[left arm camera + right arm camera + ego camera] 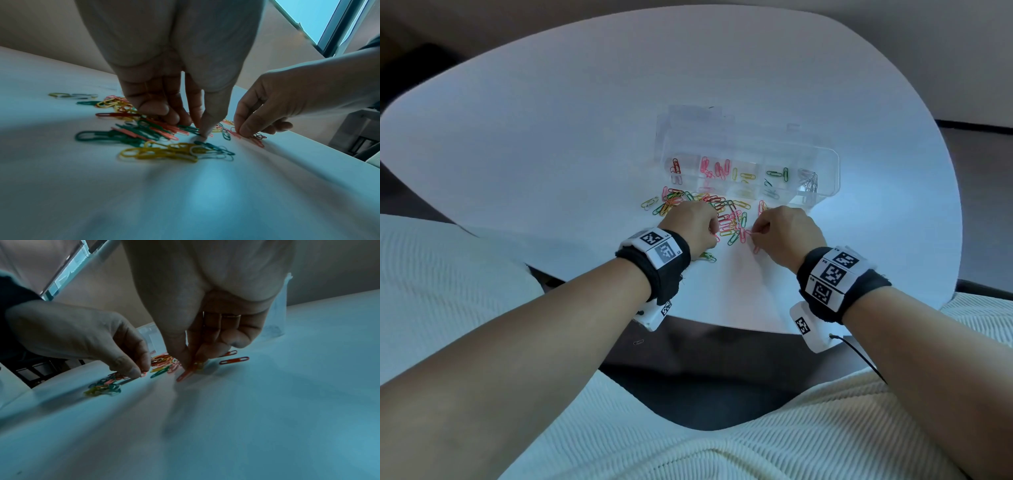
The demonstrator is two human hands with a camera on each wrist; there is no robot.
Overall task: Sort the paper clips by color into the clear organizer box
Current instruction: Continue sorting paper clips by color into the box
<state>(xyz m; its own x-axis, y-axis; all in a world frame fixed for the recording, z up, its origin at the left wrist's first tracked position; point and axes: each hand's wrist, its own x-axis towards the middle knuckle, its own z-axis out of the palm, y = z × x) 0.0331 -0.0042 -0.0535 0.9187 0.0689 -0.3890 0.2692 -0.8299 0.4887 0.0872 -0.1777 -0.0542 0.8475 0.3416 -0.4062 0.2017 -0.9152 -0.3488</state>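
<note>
The clear organizer box (pixel 828 161) stands open on the white table, its compartments holding red, pink, yellow, green and silver clips apart. A mixed pile of paper clips (pixel 726 214) lies just in front of it. My left hand (pixel 711 233) is down on the pile's left side with curled fingers; its thumb and forefinger (pixel 139 369) pinch a pink clip (pixel 143 374) against the table. My right hand (pixel 755 233) is at the pile's right side. Its thumb and forefinger (pixel 192 365) pinch a pink-red clip (pixel 185 374) whose free end touches the table.
The box's clear lid (pixel 695 120) lies open behind it. Two loose red clips (pixel 234 360) lie right of my right hand. Green clips (pixel 707 257) lie by my left wrist. The table's near edge (pixel 722 325) is close, and one clip (pixel 638 342) lies on the dark floor.
</note>
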